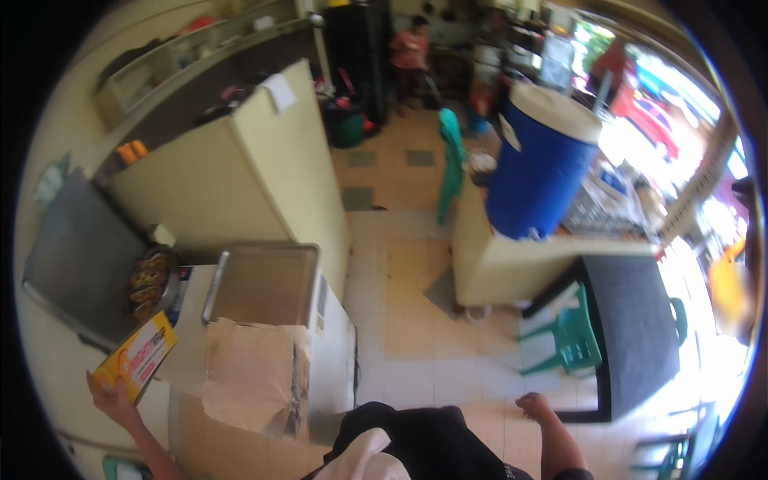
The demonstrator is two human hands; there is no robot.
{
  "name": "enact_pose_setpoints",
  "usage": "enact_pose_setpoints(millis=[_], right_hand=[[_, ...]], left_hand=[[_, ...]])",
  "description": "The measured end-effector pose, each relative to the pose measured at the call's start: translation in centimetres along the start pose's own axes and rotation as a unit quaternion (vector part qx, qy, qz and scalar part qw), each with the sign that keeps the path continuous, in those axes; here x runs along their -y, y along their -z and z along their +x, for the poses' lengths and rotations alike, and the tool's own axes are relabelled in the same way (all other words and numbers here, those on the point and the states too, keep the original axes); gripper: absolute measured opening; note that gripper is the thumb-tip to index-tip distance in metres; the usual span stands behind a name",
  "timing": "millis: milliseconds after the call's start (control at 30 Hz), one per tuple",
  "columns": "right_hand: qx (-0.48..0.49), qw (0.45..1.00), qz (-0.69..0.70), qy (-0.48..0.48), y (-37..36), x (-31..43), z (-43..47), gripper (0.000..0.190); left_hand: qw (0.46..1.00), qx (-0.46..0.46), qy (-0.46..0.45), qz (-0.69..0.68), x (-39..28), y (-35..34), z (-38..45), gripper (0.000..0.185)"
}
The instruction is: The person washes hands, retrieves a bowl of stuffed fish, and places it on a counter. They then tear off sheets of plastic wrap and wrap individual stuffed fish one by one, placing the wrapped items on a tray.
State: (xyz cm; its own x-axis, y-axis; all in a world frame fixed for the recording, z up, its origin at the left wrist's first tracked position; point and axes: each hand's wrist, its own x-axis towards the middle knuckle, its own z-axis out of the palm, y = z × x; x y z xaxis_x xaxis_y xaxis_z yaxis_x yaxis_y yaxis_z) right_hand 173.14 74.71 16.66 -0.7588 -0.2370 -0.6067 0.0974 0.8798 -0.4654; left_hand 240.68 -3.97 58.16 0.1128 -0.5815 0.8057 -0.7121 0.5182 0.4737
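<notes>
At the lower left, my left hand (115, 399) grips a yellow and white printed box (139, 355) by its lower end. Just beyond the box, a round metal bowl or pan of browned food (151, 282) stands at the counter. Right of it a rectangular metal tray (264, 288) lies on a white surface, with crumpled brown paper (255, 372) over its near end. My right hand (533, 406) hangs over the floor beside the dark table, its fingers curled; whether anything small is inside them cannot be seen.
A blue drink cooler (534, 174) stands on a counter at the right. Near it are a dark table (636, 336) and a green plastic chair (570, 339). A cream partition (288, 144) rises at the left. Another person (410, 54) stands on the tiled floor at the back.
</notes>
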Motion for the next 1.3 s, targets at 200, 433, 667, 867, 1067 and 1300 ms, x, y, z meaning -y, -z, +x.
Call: enact_pose_setpoints(millis=[200, 433, 667, 867, 1067, 1300], right_hand=[[0.075, 0.992, -0.098, 0.006, 5.7, 6.9, 11.6, 0.047], [0.168, 0.971, -0.067, -0.155, 6.8, 5.2, 17.2, 0.038], [0.190, 0.908, 0.235, -0.289, 7.7, 6.4, 10.7, 0.040], [0.177, 0.821, 0.433, -0.328, 5.1, 4.2, 7.1, 0.045], [0.124, 0.830, 0.380, -0.388, 7.7, 9.2, 11.2, 0.038], [-0.070, 0.796, 0.484, -0.357, 12.3, 15.7, 12.4, 0.039]], left_hand=[[0.976, 0.007, 0.057, -0.209, -16.3, -0.3, -2.7, 0.085], [0.899, 0.132, 0.031, -0.416, -33.5, -15.9, -3.3, 0.111], [0.789, 0.323, 0.076, -0.517, -44.6, -37.5, -1.7, 0.118], [0.697, 0.402, 0.092, -0.586, -53.7, -52.5, -5.0, 0.111], [0.722, 0.447, 0.050, -0.526, -60.0, -62.6, -5.0, 0.105], [0.653, 0.479, -0.015, -0.586, -70.9, -78.0, -5.2, 0.100]])
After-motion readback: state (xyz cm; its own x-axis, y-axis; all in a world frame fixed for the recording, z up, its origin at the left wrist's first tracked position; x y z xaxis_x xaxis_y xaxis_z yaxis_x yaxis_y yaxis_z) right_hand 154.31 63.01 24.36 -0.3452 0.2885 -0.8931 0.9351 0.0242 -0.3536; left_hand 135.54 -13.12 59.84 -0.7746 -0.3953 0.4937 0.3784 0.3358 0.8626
